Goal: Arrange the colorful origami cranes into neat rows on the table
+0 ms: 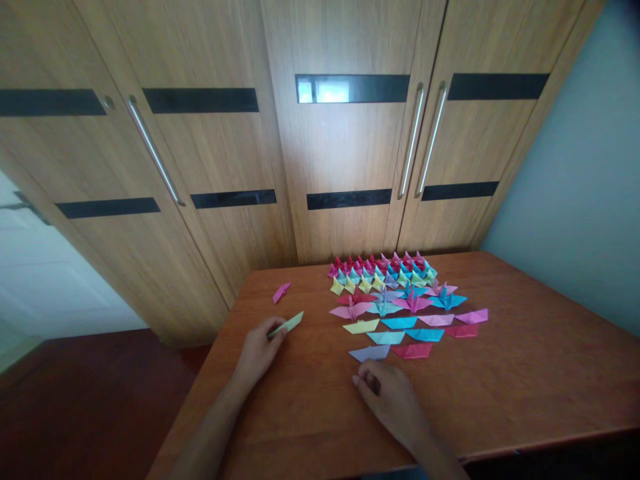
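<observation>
My left hand [260, 350] pinches a pale green folded paper piece [291, 323] between thumb and fingers, just over the left part of the table. Beyond it lies a single pink folded paper piece [282, 292]. My right hand [391, 393] is loosely closed, fingers curled in, and I see nothing in it. Right at its knuckles lies a lilac folded paper piece [369, 353]; whether they touch I cannot tell. Beside that piece is a red one [413, 351]. Similar flat pieces, such as a blue one [425, 335], lie in rows behind.
Farther back on the brown table [310, 413] stand rows of folded paper cranes [413, 303] with spread wings and smaller, tightly packed folded figures [383, 267] in several colours. A wooden wardrobe [345, 147] with metal handles rises behind the table, with a pale wall [575, 200] at right.
</observation>
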A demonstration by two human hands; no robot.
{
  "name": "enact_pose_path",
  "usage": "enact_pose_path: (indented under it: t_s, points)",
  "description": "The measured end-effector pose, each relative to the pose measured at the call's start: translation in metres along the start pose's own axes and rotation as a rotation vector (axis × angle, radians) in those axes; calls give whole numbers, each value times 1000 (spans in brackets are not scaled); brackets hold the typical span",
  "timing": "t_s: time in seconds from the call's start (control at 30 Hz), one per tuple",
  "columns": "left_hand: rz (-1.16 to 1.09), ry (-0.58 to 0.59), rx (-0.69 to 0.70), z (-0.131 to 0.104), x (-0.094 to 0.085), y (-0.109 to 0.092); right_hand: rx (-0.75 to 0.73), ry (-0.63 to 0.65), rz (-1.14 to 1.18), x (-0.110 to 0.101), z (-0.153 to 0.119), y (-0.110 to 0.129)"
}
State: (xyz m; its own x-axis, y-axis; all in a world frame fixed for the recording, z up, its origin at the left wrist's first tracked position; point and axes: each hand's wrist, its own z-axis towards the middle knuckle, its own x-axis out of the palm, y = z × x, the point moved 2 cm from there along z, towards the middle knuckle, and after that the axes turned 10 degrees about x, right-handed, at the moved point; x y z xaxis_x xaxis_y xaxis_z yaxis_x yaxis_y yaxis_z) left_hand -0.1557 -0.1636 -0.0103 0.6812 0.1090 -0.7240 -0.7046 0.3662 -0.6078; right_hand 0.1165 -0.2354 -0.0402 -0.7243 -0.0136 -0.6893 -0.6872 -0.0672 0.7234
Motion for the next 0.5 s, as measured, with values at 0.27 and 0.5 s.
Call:
enact_pose_path:
  t_s: [0.27, 0.5]
  points:
    - [-296, 58, 27, -22, 40, -75, 33, -25, 308, -9, 0, 5]
    - [-388, 180, 55, -41, 79, -111, 66, -1, 471, -10, -7, -1]
